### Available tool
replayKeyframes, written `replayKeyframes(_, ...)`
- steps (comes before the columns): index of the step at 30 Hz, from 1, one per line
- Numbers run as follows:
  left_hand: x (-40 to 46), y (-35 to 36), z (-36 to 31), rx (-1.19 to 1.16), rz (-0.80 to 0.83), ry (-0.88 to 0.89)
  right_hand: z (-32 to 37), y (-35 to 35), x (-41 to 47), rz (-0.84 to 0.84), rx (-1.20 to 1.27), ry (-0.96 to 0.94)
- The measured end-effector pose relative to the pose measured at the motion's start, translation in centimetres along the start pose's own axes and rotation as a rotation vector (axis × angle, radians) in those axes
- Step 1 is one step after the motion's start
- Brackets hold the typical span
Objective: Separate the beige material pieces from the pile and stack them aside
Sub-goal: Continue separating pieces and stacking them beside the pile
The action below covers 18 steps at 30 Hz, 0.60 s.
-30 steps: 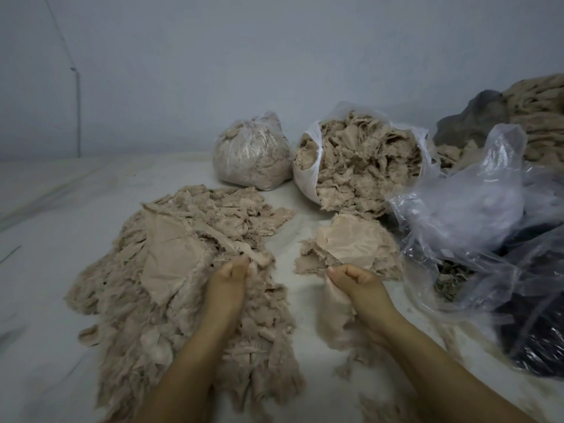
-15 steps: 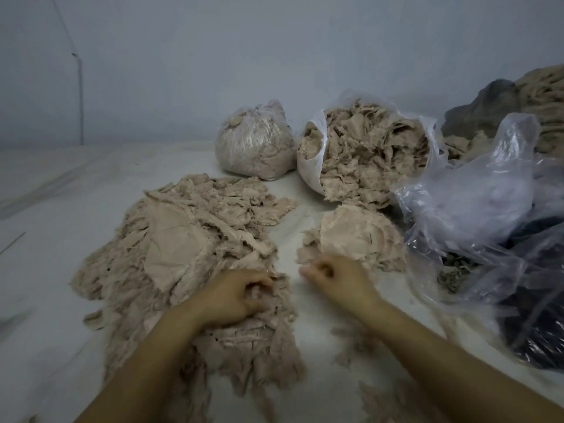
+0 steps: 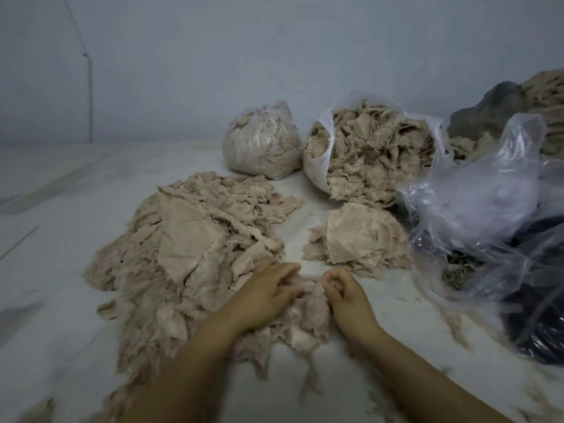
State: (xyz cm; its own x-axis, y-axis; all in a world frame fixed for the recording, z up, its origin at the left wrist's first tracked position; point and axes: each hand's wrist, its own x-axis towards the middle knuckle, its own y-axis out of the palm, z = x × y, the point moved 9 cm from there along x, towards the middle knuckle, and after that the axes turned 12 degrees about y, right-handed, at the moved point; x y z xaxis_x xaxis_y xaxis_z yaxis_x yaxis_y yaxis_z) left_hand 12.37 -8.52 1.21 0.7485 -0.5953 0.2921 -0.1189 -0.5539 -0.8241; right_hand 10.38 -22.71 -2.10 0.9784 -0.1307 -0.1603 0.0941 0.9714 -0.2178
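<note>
A wide pile of beige material pieces (image 3: pixel 189 248) spreads over the white surface at left and centre. A smaller stack of beige pieces (image 3: pixel 360 239) lies to its right. My left hand (image 3: pixel 262 296) rests on the pile's near right edge, its fingers curled into a bunch of beige pieces (image 3: pixel 308 312). My right hand (image 3: pixel 345 296) meets it there and pinches the same bunch from the right with curled fingers. Both forearms come in from the bottom edge.
An open plastic bag full of beige scraps (image 3: pixel 375 154) lies on its side behind the stack, with a tied full bag (image 3: pixel 262 141) to its left. Crumpled clear plastic (image 3: pixel 488 209) over dark material fills the right. A wall stands behind.
My right hand has moved left from beside the small stack to the pile's near edge. My left hand shifted slightly right, and both now hold one bunch together.
</note>
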Motion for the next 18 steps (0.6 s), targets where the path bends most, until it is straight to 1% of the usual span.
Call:
replayKeyframes(1,0.1,0.6,-0.2,0.022,0.035,0.007,-0.2,0.0,0.1,0.002,0.079,0.033)
replayKeyframes(2,0.2,0.5,-0.1,0.012,0.010,-0.021,-0.4,0.2,0.1,0.022,0.158,0.073)
replayKeyframes(3,0.2,0.1,0.2,-0.033,-0.057,-0.065,-0.5,0.7,0.0,0.059,0.210,0.109)
replayKeyframes(4,0.2,-0.4,0.6,-0.080,-0.129,-0.098,-0.7,1.2,-0.1,0.096,0.205,0.138)
replayKeyframes(5,0.2,-0.7,0.6,-0.109,-0.175,-0.103,-0.7,1.7,-0.3,0.119,0.133,0.151)
replayKeyframes(6,0.3,-0.8,0.4,-0.115,-0.185,-0.088,-0.8,2.1,-0.3,0.120,0.047,0.145)
replayKeyframes(7,0.4,-0.7,0.3,-0.111,-0.169,-0.077,-0.7,2.1,-0.3,0.098,-0.007,0.120)
replayKeyframes(8,0.4,-0.7,0.4,-0.092,-0.157,-0.067,-0.6,1.8,-0.1,0.058,-0.002,0.095)
replayKeyframes(10,-0.2,-1.2,1.5,-0.022,-0.175,-0.113,-0.4,0.4,0.1,-0.039,0.112,0.100)
replayKeyframes(12,-1.1,-1.8,3.4,0.010,-0.218,-0.199,-0.9,-1.1,0.4,-0.084,0.275,0.176)
replayKeyframes(13,-1.3,-1.9,3.6,0.015,-0.213,-0.212,-1.2,-1.3,0.6,-0.058,0.350,0.214)
replayKeyframes(15,-0.8,-1.3,2.5,-0.013,-0.180,-0.153,-1.2,-0.6,0.6,0.055,0.446,0.258)
replayKeyframes(16,-0.3,-0.8,1.5,-0.063,-0.164,-0.119,-1.0,-0.1,0.4,0.118,0.468,0.260)
replayKeyframes(18,0.6,0.5,0.1,-0.254,-0.127,-0.137,-0.5,1.0,0.0,0.222,0.510,0.235)
